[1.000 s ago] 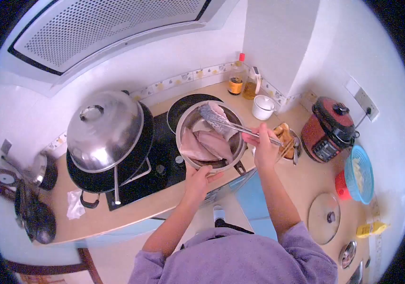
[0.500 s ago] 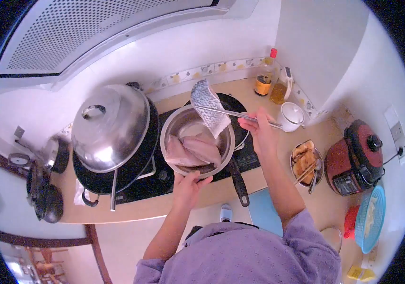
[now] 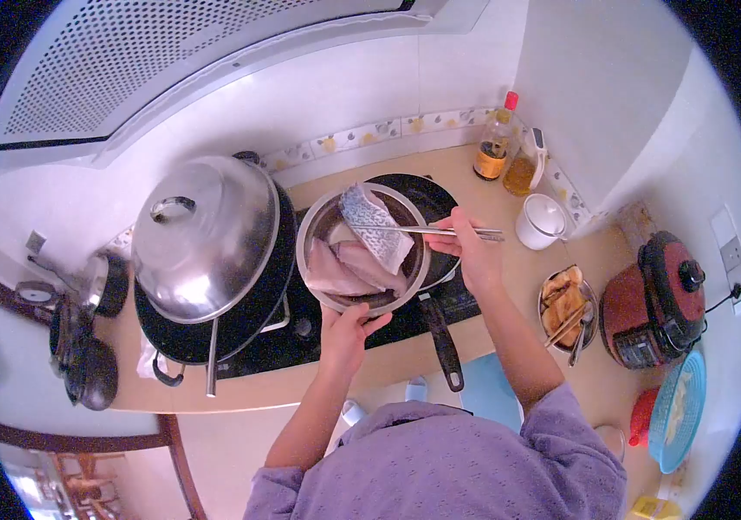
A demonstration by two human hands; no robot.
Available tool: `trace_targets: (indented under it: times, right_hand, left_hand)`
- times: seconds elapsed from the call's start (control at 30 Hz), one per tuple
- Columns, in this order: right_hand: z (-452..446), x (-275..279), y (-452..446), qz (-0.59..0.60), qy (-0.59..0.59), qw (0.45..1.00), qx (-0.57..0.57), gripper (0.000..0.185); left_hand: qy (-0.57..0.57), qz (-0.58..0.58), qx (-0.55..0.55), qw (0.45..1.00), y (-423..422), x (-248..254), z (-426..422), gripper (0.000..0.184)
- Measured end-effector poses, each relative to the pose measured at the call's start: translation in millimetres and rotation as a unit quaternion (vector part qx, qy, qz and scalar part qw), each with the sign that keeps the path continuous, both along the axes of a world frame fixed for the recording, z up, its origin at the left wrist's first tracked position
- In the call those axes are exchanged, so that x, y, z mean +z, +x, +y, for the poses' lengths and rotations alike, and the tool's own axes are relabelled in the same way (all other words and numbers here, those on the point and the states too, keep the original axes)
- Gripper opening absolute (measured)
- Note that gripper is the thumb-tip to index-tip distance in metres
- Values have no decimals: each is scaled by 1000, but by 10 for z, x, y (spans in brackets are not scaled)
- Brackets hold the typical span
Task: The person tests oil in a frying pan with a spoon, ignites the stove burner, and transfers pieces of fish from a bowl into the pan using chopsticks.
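Note:
My left hand (image 3: 346,338) grips the near rim of a metal bowl (image 3: 305,230), which is tilted over a black frying pan (image 3: 441,204). Pale raw fish pieces (image 3: 344,270) lie in the bowl. In my right hand (image 3: 467,247) is a pair of metal chopsticks (image 3: 422,230), pointing left across the bowl. Their tips pinch a piece of fish with scaly grey skin (image 3: 375,221), which hangs over the right part of the bowl. Whether it touches the pieces beneath, I cannot tell.
A lidded wok (image 3: 206,238) stands left on the stove. Bottles (image 3: 493,143) and a white cup (image 3: 542,221) are at the back right. Further right are a dish of brown food (image 3: 565,303), a red electric cooker (image 3: 652,303) and a blue basket (image 3: 678,412). The pan handle (image 3: 442,342) juts forward.
The skin-on fish piece has come down into the bowl's area, and the chopsticks lie flatter. My right hand has moved slightly down. The bowl sits a little further right under the piece.

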State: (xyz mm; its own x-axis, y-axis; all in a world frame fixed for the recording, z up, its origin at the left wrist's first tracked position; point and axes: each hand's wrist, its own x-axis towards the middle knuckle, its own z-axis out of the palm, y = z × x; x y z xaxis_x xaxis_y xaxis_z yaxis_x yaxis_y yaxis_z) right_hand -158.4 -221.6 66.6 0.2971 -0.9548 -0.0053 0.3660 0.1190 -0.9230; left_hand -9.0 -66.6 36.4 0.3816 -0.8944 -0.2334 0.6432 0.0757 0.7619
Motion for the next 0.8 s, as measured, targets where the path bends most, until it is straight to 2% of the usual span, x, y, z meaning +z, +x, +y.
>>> trace_targets:
  times: [0.23,0.5,0.8]
  right_hand:
    - [8,2,4,38,28,999,6,37]
    - [-84,-282,-4,-45,52,998,0,36]
    - [-296,-246,-70,-102,19,995,10,37]
  left_hand:
    - [0,-19,-21,1000,102,-31,12,58]
    - [19,-7,-31,999,139,-22,12,57]
    - [48,12,-9,999,226,-123,183,53]
